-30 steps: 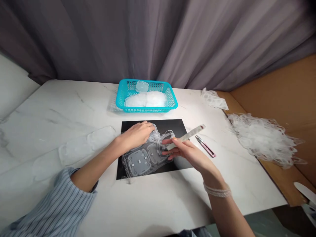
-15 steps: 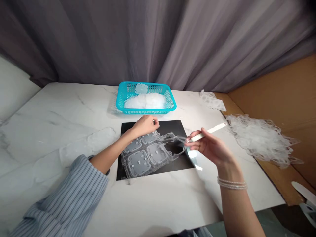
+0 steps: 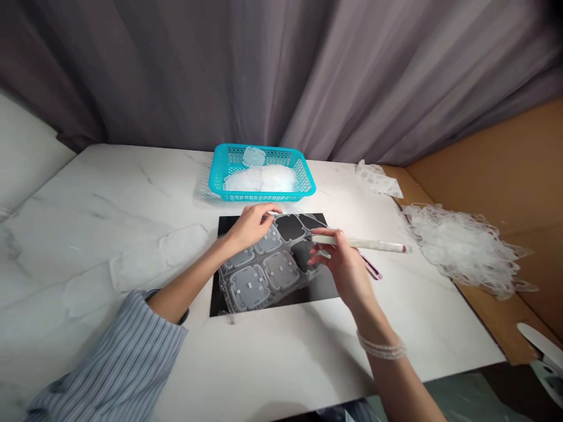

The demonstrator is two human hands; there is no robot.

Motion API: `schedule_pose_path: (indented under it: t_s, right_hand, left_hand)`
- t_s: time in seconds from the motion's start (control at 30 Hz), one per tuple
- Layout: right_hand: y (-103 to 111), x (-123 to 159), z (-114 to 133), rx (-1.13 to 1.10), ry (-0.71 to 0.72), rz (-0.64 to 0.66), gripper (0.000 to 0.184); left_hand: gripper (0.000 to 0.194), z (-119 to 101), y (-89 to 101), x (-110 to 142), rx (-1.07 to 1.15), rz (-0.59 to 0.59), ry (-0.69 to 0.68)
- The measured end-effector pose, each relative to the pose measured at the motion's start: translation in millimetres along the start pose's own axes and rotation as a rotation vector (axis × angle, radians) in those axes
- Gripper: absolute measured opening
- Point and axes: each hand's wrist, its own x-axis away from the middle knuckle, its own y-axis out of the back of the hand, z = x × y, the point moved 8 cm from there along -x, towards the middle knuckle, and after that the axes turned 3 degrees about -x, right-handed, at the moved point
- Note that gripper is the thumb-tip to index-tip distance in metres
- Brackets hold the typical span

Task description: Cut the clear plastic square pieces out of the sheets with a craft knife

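1. Clear plastic sheet (image 3: 281, 271), one: lying on the black mat (image 3: 328, 288), near its middle. Four moulded panels (image 3: 250, 287) are showing in its left and near portion, one partly covered by a hand; the cells toward the right and far side are standing open, mat showing through.
2. Progress, as judged: partway through this sheet, the open cells counting as done and the seated panels as left.
3. Blue basket (image 3: 264, 196), one: standing beyond the mat, holding white translucent pieces (image 3: 261, 179).
4. Outline scraps (image 3: 470, 252), one heap: lying at the table's right edge.
5. Further sheets (image 3: 141, 266): lying left of the mat, panels seemingly in place.
6. Left hand (image 3: 253, 227): reaching over the sheet's far side, palm down, wrist bending. Fingers are curving loosely, thumb parting from forefinger, nothing visibly gripped; whether they are pressing the sheet, cannot tell.
7. Right hand (image 3: 345, 264): hovering at the open cells, forearm rising from the near right. Thumb and fingers are pinching a white stick (image 3: 378, 245), lying nearly level; the others are curling beneath.
8. Pink snips (image 3: 372, 268): lying partly behind that hand.
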Motion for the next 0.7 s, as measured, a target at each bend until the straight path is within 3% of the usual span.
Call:
schedule_pose_path:
  t_s: [0.17, 0.33, 0.47, 0.7]
  right_hand:
    - [-44, -13, -21, 0.471, 0.132, 0.136, 0.038]
    - [-87, -15, -35, 0.621, 0.255, 0.300, 0.030]
    - [-108, -6, -36, 0.715, 0.391, 0.362, 0.024]
    - [-114, -3, -45, 0.870, 0.438, 0.399, 0.021]
  left_hand:
    - [0.030, 9, 11.5, 59, -0.142, 0.044, -0.041]
    - [0.043, 14, -0.7, 112, -0.563, 0.097, -0.044]
    - [0.041, 5, -10.4, 121, -0.762, 0.076, 0.047]
    - [0.041, -1, -17.9, 123, -0.862, 0.036, 0.224]
